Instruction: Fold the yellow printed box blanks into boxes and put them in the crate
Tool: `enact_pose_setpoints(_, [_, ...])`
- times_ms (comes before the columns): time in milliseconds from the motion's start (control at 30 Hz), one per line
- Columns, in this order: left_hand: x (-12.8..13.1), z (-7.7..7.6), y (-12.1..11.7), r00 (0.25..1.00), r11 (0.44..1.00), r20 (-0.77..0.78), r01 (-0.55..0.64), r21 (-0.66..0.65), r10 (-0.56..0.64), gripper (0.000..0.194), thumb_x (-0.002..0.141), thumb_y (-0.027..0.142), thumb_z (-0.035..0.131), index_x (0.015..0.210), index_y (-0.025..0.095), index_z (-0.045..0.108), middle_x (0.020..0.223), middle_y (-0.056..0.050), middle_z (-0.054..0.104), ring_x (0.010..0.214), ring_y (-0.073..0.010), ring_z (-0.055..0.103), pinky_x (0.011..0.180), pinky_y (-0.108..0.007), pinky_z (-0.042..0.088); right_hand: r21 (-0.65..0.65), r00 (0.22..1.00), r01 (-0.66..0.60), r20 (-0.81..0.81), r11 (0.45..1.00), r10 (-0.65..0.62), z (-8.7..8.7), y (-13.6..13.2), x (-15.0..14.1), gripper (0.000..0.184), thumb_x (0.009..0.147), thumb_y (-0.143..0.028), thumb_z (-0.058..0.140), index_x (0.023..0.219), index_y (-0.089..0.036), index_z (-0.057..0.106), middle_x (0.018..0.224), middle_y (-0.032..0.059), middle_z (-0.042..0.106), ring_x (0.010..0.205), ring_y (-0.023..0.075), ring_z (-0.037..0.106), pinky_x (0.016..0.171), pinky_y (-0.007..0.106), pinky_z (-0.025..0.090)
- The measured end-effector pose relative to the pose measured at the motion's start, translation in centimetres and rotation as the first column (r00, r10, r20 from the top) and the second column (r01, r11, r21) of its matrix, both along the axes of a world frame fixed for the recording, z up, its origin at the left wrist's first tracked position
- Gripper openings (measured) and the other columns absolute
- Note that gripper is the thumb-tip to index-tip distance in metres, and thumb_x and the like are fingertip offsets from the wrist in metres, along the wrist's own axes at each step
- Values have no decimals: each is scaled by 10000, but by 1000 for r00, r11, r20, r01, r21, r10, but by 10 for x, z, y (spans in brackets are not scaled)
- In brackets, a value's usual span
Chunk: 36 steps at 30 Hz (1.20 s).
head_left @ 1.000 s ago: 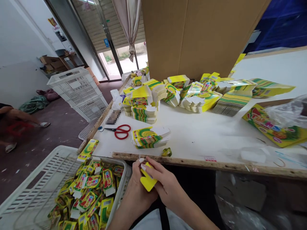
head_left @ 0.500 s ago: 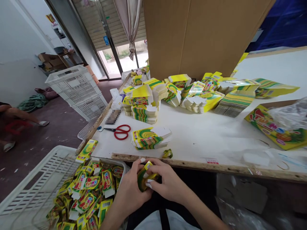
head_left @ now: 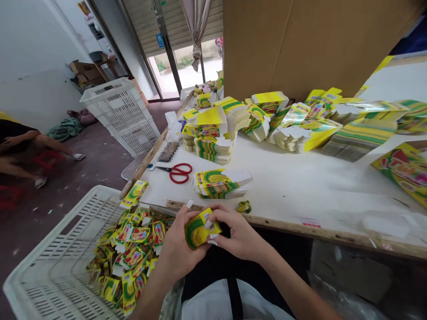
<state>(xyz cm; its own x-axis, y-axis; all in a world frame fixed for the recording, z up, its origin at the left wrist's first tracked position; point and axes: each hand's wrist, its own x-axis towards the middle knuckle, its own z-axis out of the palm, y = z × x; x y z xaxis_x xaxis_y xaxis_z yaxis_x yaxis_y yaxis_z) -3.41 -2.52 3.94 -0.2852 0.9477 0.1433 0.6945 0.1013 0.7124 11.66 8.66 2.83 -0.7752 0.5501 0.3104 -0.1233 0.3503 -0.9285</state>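
A small yellow and green printed carton (head_left: 196, 232) is held between my two hands, just in front of the table's wooden edge. My left hand (head_left: 180, 244) wraps its left side, thumb and fingers closed around it. On the carton's right end, the fingers and thumb of my right hand (head_left: 233, 231) pinch it near a barcode. Beyond my hands lies a stack of flat cartons (head_left: 220, 183) on the white tabletop. A small crumpled yellow-green piece (head_left: 244, 206) sits near the edge.
Red-handled scissors (head_left: 180, 172) lie left of the stack. A white plastic basket (head_left: 66, 253) at lower left holds many small cartons (head_left: 133, 253). More carton stacks (head_left: 213, 151) line the table's back before a large cardboard sheet (head_left: 300, 44). A seated person (head_left: 23, 142) is at far left.
The view has turned slightly left, so things appear shifted right. The carton has tilted in my hands and shows more of its yellow face. Both hands still hold it.
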Motion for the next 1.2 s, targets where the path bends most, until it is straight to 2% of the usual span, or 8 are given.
enact_pose_setpoints(133, [6,-3,4,998,994,58,17,107,-23,524,826,216,562,1306,210,351,1067,-73,690,916,-192,675,835,-345,540,-25,991,124,-44,992,-125,-12,-11,0,352,683,9,518,961,-203,556,1126,84,583,1086,224,559,964,382,431])
enact_pose_setpoints(300, [-2,6,1,984,995,150,95,19,-97,295,862,240,520,1153,203,549,1026,-73,716,878,-187,689,776,-302,560,-26,999,51,-4,998,-51,-9,-16,-10,420,704,37,465,1032,-211,553,1041,53,625,1003,197,591,911,348,468])
enact_pose_setpoints(400, [-24,11,-7,995,999,100,30,-41,-26,311,845,294,531,1141,215,585,1004,-61,728,817,-196,693,743,-313,563,25,993,113,23,993,-114,-5,-8,-19,366,750,-6,505,1060,-197,540,1026,59,630,944,184,613,842,304,507])
enact_pose_setpoints(533, [-78,9,-29,968,964,-148,-224,-142,203,347,768,409,553,1048,224,640,901,-65,752,783,-277,699,713,-393,567,350,868,389,171,852,-466,-4,35,-22,347,795,-79,574,1127,-174,541,1126,107,609,1066,238,570,928,354,469])
enact_pose_setpoints(667, [-110,-3,-42,893,923,-370,-340,-183,256,416,696,504,591,961,196,679,1006,-133,739,1012,-377,656,882,-505,511,418,763,451,279,789,-583,-11,81,-23,364,789,-41,557,1129,-169,571,1100,138,623,1063,307,546,934,460,430])
enact_pose_setpoints(967, [-36,-14,-7,984,971,175,0,-238,43,352,750,377,634,1066,225,655,1015,-77,745,947,-262,691,873,-411,538,461,722,413,360,785,-591,-13,94,-31,393,703,39,543,1043,-156,557,1008,149,618,981,320,545,856,441,434])
enact_pose_setpoints(1100, [-8,-22,8,873,980,485,139,-144,-53,407,763,338,682,1139,194,619,1034,-106,731,934,-241,687,855,-391,551,397,751,477,279,784,-598,-8,86,-26,390,697,28,504,1033,-168,494,991,124,598,938,291,560,806,423,453])
enact_pose_setpoints(1200, [6,-31,19,698,997,712,38,67,-74,573,763,442,724,1247,205,530,1146,-127,682,994,-242,667,843,-381,558,307,793,511,193,803,-578,-4,68,-21,398,706,22,470,1039,-194,442,922,68,596,885,235,587,790,383,477])
